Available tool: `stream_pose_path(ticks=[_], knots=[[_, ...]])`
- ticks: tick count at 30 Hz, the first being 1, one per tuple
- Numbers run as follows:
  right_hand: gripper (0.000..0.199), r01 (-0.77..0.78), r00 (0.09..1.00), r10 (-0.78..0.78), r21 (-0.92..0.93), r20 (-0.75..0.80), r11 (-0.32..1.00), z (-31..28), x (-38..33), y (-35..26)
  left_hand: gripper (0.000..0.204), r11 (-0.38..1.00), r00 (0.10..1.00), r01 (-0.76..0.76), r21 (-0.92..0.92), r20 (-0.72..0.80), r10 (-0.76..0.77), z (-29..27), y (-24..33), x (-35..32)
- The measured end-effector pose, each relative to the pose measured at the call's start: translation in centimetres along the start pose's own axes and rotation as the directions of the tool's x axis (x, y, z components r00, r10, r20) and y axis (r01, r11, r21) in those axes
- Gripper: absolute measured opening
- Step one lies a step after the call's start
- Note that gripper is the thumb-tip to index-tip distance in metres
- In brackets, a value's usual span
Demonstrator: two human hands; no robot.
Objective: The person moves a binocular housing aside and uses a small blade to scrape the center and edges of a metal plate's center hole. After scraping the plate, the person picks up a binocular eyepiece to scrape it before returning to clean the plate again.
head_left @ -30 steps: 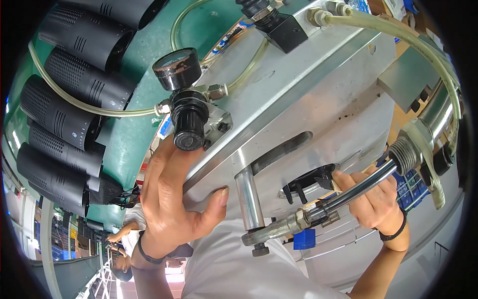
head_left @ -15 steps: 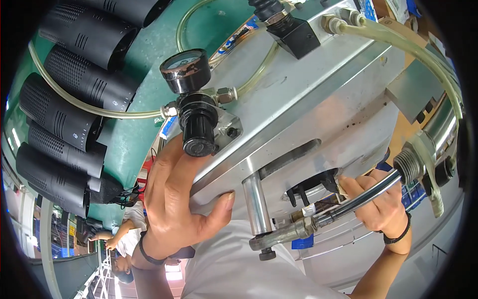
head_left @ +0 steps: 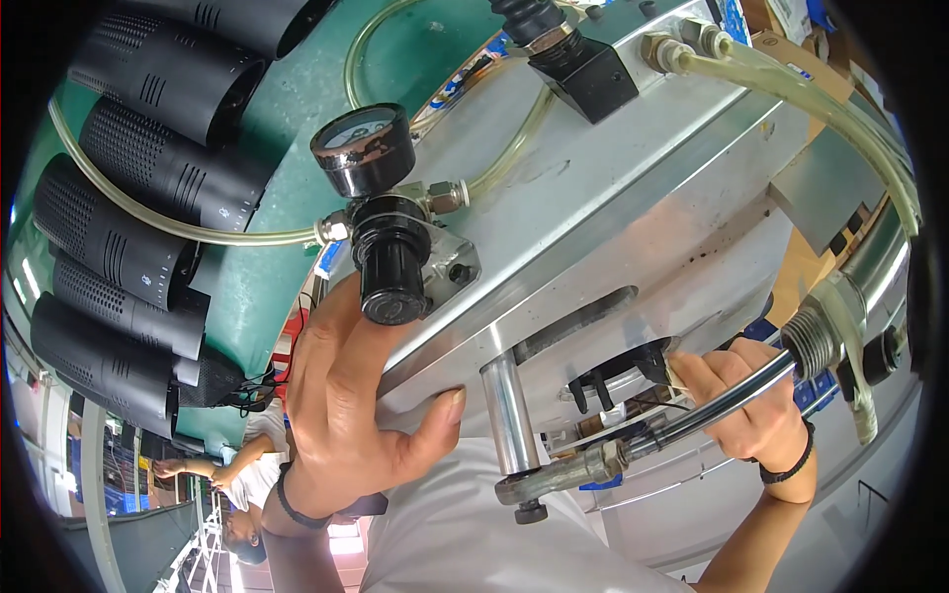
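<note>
one left hand [head_left: 341,405] spread by one knob [head_left: 393,282], one right hand [head_left: 746,400] curled near one black part [head_left: 649,362], hold unclear

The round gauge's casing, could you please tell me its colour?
The casing is black with coppery-brown patches, best seen in the head view.

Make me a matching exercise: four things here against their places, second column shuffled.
Things:
1. Round gauge
2. Left hand
3. Right hand
4. Black vented housings

Places:
A. Lined up on the green table
B. Partly behind the curved chrome rod
C. Just above the black knob
D. Below that knob, thumb spread

Pairs: 1-C, 2-D, 3-B, 4-A
</note>
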State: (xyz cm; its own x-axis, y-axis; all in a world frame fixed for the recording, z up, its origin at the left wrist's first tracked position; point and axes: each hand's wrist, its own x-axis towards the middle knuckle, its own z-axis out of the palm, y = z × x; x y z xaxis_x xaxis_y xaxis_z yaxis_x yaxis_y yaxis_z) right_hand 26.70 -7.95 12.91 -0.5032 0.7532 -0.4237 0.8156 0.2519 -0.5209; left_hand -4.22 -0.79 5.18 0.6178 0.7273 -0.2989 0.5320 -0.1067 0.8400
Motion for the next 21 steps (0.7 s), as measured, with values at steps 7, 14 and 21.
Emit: stream_pose_path(ticks=[7, 14, 21], knots=[[0.041, 0.015, 0.996, -0.015, 0.003, 0.093, 1.000, 0.0, 1.6, 0.3, 0.058, 1.000, 1.000, 0.005, 0.005, -0.001, -0.005, 0.1, -0.1, 0.0], [0.040, -0.051, 0.997, 0.050, 0.024, 0.060, 0.998, 0.1, 0.7, -0.2, 0.058, 1.000, 1.000, 0.018, 0.004, 0.010, -0.018, -0.1, 0.2, -0.1], [0.037, -0.036, 0.998, 0.039, -0.049, 0.057, 0.998, 0.3, 1.2, -0.8, 0.058, 1.000, 1.000, 0.000, 0.003, -0.019, 0.000, 0.2, 0.0, 0.0]])
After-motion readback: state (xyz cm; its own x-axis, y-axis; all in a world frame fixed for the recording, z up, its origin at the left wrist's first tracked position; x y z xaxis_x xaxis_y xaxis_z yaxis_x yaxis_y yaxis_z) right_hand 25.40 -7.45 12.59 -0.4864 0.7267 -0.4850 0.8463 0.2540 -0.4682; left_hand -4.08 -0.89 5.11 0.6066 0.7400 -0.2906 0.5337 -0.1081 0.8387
